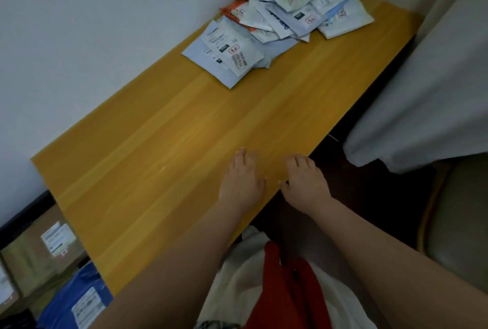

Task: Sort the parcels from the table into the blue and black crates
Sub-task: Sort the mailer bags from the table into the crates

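Note:
A heap of white and pale-grey parcels (287,4) with printed labels lies at the far end of the yellow wooden table (163,149), one orange parcel (233,12) among them. The nearest parcel (231,51) lies flat at the heap's front. My left hand (241,179) rests palm down on the table near its right edge, fingers spread and empty. My right hand (303,183) lies beside it at the table's edge, also empty with fingers apart. No crate is clearly in view.
A white wall runs along the table's left side. Brown cardboard boxes (39,252) and a blue package (76,299) with labels sit on the floor at the lower left. A grey curtain (427,85) hangs at right above a chair seat (456,225).

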`<state>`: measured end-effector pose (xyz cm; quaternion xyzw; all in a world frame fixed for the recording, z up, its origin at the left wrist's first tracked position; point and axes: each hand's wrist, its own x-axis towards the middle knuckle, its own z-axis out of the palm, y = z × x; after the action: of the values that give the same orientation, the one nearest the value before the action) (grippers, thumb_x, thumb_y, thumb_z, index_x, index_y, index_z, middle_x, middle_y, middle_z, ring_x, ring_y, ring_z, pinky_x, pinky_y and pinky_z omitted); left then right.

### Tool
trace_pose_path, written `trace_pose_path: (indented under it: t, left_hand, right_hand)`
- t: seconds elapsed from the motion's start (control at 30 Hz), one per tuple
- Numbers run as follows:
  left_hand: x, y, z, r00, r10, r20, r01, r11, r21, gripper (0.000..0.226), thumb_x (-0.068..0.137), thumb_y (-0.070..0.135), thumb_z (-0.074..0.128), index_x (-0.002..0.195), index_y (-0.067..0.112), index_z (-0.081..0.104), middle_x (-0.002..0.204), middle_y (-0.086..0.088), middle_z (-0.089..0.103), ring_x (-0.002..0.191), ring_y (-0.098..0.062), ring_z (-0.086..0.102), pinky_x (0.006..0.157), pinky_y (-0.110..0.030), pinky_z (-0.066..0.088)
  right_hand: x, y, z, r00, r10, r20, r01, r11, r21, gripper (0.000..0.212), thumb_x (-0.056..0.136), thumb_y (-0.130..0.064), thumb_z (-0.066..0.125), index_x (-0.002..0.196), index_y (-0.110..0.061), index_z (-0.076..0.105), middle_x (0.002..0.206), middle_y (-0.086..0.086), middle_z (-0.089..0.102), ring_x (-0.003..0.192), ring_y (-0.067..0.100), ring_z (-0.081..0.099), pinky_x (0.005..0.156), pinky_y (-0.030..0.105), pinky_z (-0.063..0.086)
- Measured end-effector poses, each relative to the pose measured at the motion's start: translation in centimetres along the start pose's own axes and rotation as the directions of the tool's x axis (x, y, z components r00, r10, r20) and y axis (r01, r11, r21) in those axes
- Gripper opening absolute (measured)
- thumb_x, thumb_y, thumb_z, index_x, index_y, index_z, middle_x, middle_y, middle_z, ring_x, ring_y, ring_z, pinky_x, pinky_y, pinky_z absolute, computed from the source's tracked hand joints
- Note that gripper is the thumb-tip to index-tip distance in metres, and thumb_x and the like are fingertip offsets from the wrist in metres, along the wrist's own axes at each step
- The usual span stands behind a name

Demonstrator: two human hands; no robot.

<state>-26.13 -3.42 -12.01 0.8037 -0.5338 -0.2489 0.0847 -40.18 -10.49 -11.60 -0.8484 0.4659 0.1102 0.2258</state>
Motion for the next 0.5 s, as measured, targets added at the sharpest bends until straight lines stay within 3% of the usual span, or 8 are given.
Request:
trace_pose_path:
  t: [0.1,0.2,0.33,0.5]
  left_hand:
    - [4.4,0.9,-2.2,0.999,0.049,-0.01,-0.05,0.998,-0.033,0.064,0.098,0.035,0.05,0.151,0.013,0.021,0.157,-0.011,0.016,0.142,-0.029,0.023,0.109,-0.041,0.037]
    - [7.0,0.1,-3.1,1.0,0.019,0.011,-0.019,0.999,-0.047,0.06,0.098,0.032,0.051,0.15,0.013,0.026,0.154,-0.012,0.023,0.14,-0.028,0.029,0.107,-0.04,0.039]
    - [9.4,-1.4,-2.5,0.987,-0.117,0.109,0.124,0.99,-0.062,0.061,0.099,0.03,0.052,0.15,0.014,0.023,0.154,-0.009,0.022,0.141,-0.029,0.026,0.111,-0.043,0.035]
    - [13.8,-2.8,-3.9,0.951,-0.292,0.096,0.301,0.95,-0.088,0.065,0.097,0.031,0.053,0.151,0.014,0.022,0.153,-0.009,0.023,0.141,-0.028,0.026,0.113,-0.041,0.03]
  right_hand:
    - [3.5,0.7,-2.0,0.999,0.027,-0.023,-0.027,1.0,0.0,0.062,0.099,-0.036,0.047,0.149,-0.012,0.021,0.155,0.01,0.025,0.144,0.029,0.019,0.114,0.042,0.028]
    - [6.4,0.1,-2.3,0.998,0.006,0.057,-0.005,1.0,-0.016,0.063,0.1,-0.037,0.047,0.15,-0.012,0.019,0.156,0.01,0.023,0.145,0.03,0.017,0.115,0.043,0.026]
    - [10.6,-0.4,-2.2,0.986,-0.093,0.136,0.097,0.995,-0.027,0.062,0.101,-0.034,0.045,0.151,-0.012,0.016,0.156,0.012,0.02,0.146,0.03,0.013,0.116,0.043,0.025]
    - [19.2,-0.5,-5.2,0.978,-0.181,0.104,0.182,0.983,0.006,0.064,0.1,-0.029,0.045,0.152,-0.011,0.012,0.159,0.015,0.011,0.147,0.031,0.007,0.119,0.043,0.018]
